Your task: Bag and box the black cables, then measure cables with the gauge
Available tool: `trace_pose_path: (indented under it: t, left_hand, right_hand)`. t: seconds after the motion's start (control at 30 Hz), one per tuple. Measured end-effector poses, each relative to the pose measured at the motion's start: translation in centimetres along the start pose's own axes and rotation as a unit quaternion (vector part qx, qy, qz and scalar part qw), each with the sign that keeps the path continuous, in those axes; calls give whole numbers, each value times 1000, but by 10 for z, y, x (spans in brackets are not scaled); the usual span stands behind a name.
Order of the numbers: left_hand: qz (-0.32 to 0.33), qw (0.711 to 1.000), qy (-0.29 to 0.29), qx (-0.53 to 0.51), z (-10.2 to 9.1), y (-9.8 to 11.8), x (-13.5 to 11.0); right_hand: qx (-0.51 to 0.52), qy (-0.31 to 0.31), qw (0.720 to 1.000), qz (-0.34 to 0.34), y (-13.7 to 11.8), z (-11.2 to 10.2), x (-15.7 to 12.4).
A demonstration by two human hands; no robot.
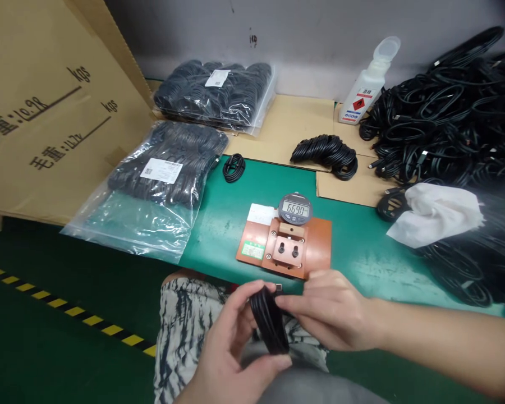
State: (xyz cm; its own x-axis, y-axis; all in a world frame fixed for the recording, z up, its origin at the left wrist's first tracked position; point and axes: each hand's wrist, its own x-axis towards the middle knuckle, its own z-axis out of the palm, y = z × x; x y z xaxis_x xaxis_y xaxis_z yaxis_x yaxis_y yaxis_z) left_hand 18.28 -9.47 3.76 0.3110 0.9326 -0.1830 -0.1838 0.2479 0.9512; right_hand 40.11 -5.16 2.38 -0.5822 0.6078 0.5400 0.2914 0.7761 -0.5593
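My left hand (235, 342) is closed around a coiled black cable (269, 322), thumb below and fingers above, over my lap. At the top of the coil a small metal connector (278, 288) sticks up. My right hand (332, 308) comes in from the right, its index finger and thumb pinching at the cable end just under that connector. Beyond both hands, on the green table mat, stands a copper-coloured fixture (288, 249) with a round digital gauge (295, 209) reading 6690, the decimal point too small to be sure of.
Bagged black coils (212, 95) and a second bag (164, 163) lie at the back left, beside a large cardboard box (46, 112). One coil (234, 168) and a row of coils (326, 156) lie behind the fixture. Rightward are a white bottle (362, 92), a cable heap (454, 118) and white cloth (441, 213).
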Motion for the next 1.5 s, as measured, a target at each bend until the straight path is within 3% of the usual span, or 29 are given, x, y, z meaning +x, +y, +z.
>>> trace_pose_path:
  t: [0.2,0.37,0.67,0.73,0.9,1.1,1.37,1.5]
  left_hand:
    - [4,999,-1,-37,4,0,-5]
    - [24,998,-16,-47,11,0,-2]
    - [-75,996,-55,-16,17,-6,0]
    - [-95,995,-41,3,18,-7,-2]
    - [-97,989,61,97,18,-2,-4]
    - [-58,978,49,196,18,-1,-2]
    - [-68,993,31,96,25,0,1]
    - [-111,993,-5,39,27,4,4]
  right_hand:
    - [117,103,980,123,-4,4,1]
    - [173,69,978,96,-1,2,4]
    - [172,33,982,65,3,-1,2]
    - [188,45,978,83,2,-1,1]
    - [244,49,964,99,0,-2,2]
    - [226,-1,970,84,-1,-2,2]
    - [245,21,962,114,-2,-4,5]
    - [252,22,960,118,-2,-4,5]
